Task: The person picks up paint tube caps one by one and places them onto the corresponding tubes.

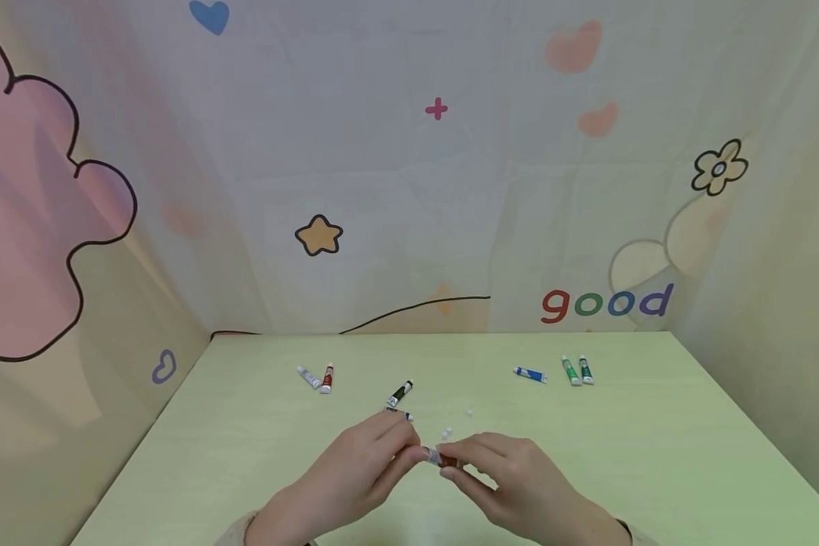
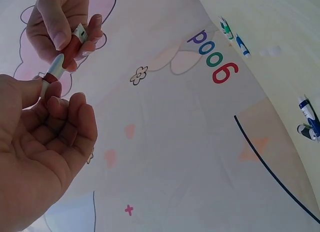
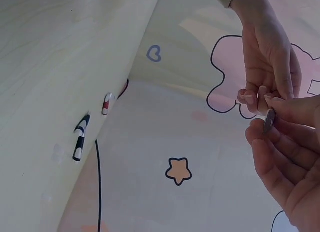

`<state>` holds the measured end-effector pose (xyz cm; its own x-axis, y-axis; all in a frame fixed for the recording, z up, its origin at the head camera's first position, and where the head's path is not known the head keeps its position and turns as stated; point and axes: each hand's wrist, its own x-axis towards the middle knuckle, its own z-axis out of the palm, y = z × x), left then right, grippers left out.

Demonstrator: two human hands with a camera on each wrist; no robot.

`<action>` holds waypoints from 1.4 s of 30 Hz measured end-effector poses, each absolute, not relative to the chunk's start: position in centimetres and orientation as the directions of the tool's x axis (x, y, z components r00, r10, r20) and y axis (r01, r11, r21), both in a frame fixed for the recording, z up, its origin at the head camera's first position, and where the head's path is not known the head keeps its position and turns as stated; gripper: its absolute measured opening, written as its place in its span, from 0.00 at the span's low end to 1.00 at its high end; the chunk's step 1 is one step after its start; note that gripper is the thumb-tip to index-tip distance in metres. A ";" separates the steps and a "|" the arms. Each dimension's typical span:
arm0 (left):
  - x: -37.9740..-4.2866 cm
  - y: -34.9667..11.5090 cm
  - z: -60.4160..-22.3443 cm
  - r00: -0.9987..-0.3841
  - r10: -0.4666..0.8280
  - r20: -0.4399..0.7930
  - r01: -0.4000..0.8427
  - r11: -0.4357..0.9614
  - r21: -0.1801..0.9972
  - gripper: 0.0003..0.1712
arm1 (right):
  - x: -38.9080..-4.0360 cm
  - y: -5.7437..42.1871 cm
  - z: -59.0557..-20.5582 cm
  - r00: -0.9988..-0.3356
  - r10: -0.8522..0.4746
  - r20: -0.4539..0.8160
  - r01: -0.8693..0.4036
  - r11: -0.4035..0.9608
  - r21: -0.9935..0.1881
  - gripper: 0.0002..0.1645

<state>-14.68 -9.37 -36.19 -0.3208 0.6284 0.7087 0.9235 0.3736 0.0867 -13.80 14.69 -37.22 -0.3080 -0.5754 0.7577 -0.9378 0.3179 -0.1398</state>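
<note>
A small reddish-brown paint tube (image 1: pixel 447 460) with a white section is held between both hands above the front of the table. My left hand (image 1: pixel 371 459) pinches one end between thumb and forefinger; those fingers hide the tip. At the other end, my right hand (image 1: pixel 525 478) grips the reddish body with thumb and fingers. In the left wrist view the tube (image 2: pixel 73 50) slants between the hands. The right wrist view shows only its flat end (image 3: pixel 269 121) past the right fingers. Just beyond my left fingers lies a dark-blue-and-white tube (image 1: pixel 399 413), partly covered by the hand.
Small white pieces (image 1: pixel 447 433) lie just past the hands, with another white piece (image 1: pixel 469 412) farther back. A black tube (image 1: pixel 400 392), a pale tube (image 1: pixel 309 377) and a red tube (image 1: pixel 327 378) are leftward. Rightward lie a blue tube (image 1: pixel 530 374) and two green tubes (image 1: pixel 570 371).
</note>
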 end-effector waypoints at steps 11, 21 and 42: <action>-14.7 -9.6 -36.2 -0.393 0.600 0.697 0.909 0.368 0.196 0.07 | -14.0 14.4 -37.2 -0.290 -0.535 0.794 -0.931 0.351 -0.104 0.14; -14.9 -9.5 -36.4 -0.474 0.558 0.681 0.878 0.361 0.315 0.05 | -14.4 14.4 -37.4 -0.276 -0.533 0.800 -0.932 0.351 -0.088 0.15; -16.9 -11.6 -37.4 -0.656 0.469 0.591 0.752 0.478 0.454 0.03 | -17.5 19.9 -35.6 -0.402 -0.335 0.852 -0.801 0.579 -0.150 0.26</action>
<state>-16.91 -11.63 -37.42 -0.6560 0.4691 0.5913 0.7515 0.4785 0.4542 -17.50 19.89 -35.58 -0.4021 -0.3354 0.8519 -0.8012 0.5793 -0.1500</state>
